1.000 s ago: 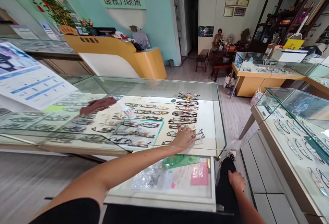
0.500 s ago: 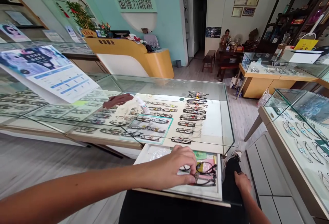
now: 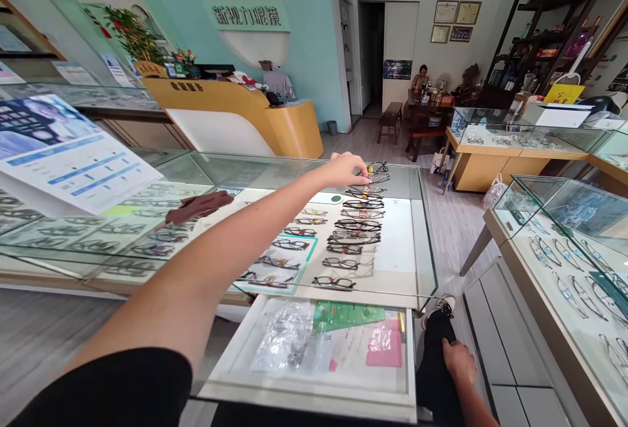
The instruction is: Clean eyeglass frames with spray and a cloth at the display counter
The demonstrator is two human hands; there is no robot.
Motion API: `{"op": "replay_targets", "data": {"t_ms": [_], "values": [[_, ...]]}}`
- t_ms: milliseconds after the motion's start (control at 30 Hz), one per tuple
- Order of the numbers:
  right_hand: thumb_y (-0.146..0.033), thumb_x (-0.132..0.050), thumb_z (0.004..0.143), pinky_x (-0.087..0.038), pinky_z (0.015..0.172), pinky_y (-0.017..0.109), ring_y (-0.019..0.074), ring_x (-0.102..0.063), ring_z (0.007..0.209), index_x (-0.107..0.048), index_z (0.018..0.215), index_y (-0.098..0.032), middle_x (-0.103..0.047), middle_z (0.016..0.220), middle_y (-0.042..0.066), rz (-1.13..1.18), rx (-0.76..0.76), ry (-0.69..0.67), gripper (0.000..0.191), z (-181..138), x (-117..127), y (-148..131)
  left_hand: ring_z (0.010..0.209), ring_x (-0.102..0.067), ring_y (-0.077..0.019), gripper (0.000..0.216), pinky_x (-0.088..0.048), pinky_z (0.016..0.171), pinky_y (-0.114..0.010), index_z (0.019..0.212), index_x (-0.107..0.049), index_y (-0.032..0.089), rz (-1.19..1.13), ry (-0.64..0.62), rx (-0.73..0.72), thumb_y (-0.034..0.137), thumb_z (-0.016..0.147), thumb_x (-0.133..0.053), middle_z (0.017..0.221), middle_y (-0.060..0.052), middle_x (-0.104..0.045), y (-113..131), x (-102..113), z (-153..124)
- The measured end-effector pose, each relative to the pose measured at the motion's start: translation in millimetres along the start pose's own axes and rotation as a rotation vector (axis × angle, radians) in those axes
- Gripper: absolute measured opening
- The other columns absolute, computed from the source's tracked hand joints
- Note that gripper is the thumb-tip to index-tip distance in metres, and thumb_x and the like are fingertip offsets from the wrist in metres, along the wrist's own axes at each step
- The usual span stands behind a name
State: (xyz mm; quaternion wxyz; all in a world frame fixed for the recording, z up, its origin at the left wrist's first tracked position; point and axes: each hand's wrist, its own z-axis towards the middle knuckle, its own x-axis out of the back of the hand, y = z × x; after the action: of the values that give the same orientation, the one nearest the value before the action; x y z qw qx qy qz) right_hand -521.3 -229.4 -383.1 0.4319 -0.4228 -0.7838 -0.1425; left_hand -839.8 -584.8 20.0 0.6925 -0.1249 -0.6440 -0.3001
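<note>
My left hand [image 3: 347, 170] reaches across the glass counter to the far end of a column of eyeglasses. Its thumb and fingers are pinched on a pair of eyeglasses [image 3: 377, 178], partly hidden by the fingertips. Nearer to me in that column lie folded dark-framed glasses [image 3: 354, 225] and a single pair [image 3: 333, 283] at the front. Below the counter, the white drawer [image 3: 216, 384] is pulled out, holding clear plastic bags [image 3: 284, 339], a green card [image 3: 343, 314] and a pink slip [image 3: 385, 343]. My right hand [image 3: 460, 363] rests on my black-trousered leg, loosely open.
A standing calendar [image 3: 73, 159] and a brown cloth [image 3: 199, 208] sit on the counter at left. White paper [image 3: 400, 237] lies right of the column. Another display case [image 3: 554, 244] stands at right. A person [image 3: 420, 80] sits at a far table.
My left hand has moved from the drawer up to the far end of the column. The glasses seen in the drawer are gone from it. My right hand stays on the leg.
</note>
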Motion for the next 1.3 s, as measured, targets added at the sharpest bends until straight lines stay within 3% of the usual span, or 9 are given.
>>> {"op": "replay_targets", "data": {"t_ms": [233,400,567,733,967,1067,1200,1300], "values": [[-0.044,-0.039,0.108,-0.057,0.109,0.05,0.0386,-0.068,0.136,-0.08,0.124,-0.018,-0.071,0.14,0.021,0.006,0.001,0.014,0.051,9,-1,3,0.125,-0.051,-0.038,0.024,-0.03,0.109,-0.052,0.087,-0.083,0.025,0.098,-0.048,0.08,0.048,0.081,-0.078,0.11,-0.008,-0.08,-39,-45,69],[-0.048,-0.036,0.106,-0.058,0.108,0.053,0.0412,-0.068,0.136,-0.081,0.117,-0.022,-0.072,0.139,0.021,0.005,0.011,0.011,0.052,15,-5,6,0.122,-0.049,-0.0379,0.028,-0.027,0.11,-0.053,0.084,-0.083,0.025,0.108,-0.071,0.1,0.052,0.077,-0.082,0.106,-0.01,-0.081,-55,-71,89],[-0.05,-0.037,0.103,-0.057,0.107,0.056,0.0406,-0.068,0.135,-0.081,0.105,-0.03,-0.073,0.138,0.016,-0.003,0.01,0.016,0.048,20,-10,11,0.124,-0.049,-0.0364,0.027,-0.026,0.111,-0.052,0.086,-0.085,0.028,0.122,-0.126,0.099,0.052,0.077,-0.08,0.11,-0.008,-0.082,-63,-82,97],[-0.052,-0.033,0.101,-0.056,0.106,0.057,0.0396,-0.069,0.135,-0.079,0.101,-0.033,-0.073,0.136,0.014,-0.015,0.013,0.009,0.05,23,-13,15,0.125,-0.052,-0.0351,0.03,-0.028,0.112,-0.05,0.091,-0.087,0.027,0.14,-0.162,0.088,0.052,0.08,-0.073,0.113,-0.007,-0.083,-60,-81,98],[-0.052,-0.035,0.098,-0.056,0.106,0.061,0.0408,-0.07,0.133,-0.08,0.097,-0.037,-0.075,0.135,0.011,-0.021,0.031,0.023,0.048,26,-16,14,0.125,-0.057,-0.0353,0.034,-0.032,0.112,-0.049,0.087,-0.085,0.026,0.159,-0.182,0.081,0.053,0.084,-0.064,0.094,-0.008,-0.081,-49,-74,94],[-0.049,-0.036,0.1,-0.056,0.105,0.062,0.0412,-0.07,0.133,-0.081,0.098,-0.036,-0.076,0.134,0.012,-0.021,0.032,0.027,0.047,24,-15,11,0.132,-0.055,-0.0362,0.031,-0.032,0.114,-0.05,0.082,-0.082,0.026,0.159,-0.169,0.082,0.05,0.084,-0.063,0.102,-0.008,-0.082,-43,-72,92],[-0.049,-0.034,0.103,-0.057,0.107,0.06,0.0414,-0.067,0.137,-0.081,0.115,-0.027,-0.072,0.14,0.018,-0.032,0.013,0.007,0.053,20,-10,7,0.144,-0.046,-0.0383,0.024,-0.03,0.117,-0.053,0.084,-0.077,0.023,0.167,-0.086,0.071,0.044,0.083,-0.065,0.128,-0.007,-0.079,-30,-61,81],[-0.049,-0.032,0.106,-0.055,0.109,0.059,0.0419,-0.065,0.139,-0.077,0.13,-0.018,-0.068,0.144,0.023,-0.036,0.006,-0.019,0.06,16,-5,5,0.134,-0.053,-0.0356,0.017,-0.034,0.113,-0.053,0.088,-0.072,0.021,0.152,0.092,-0.011,0.034,0.083,-0.063,0.123,-0.01,-0.078,-9,-44,56]]}}
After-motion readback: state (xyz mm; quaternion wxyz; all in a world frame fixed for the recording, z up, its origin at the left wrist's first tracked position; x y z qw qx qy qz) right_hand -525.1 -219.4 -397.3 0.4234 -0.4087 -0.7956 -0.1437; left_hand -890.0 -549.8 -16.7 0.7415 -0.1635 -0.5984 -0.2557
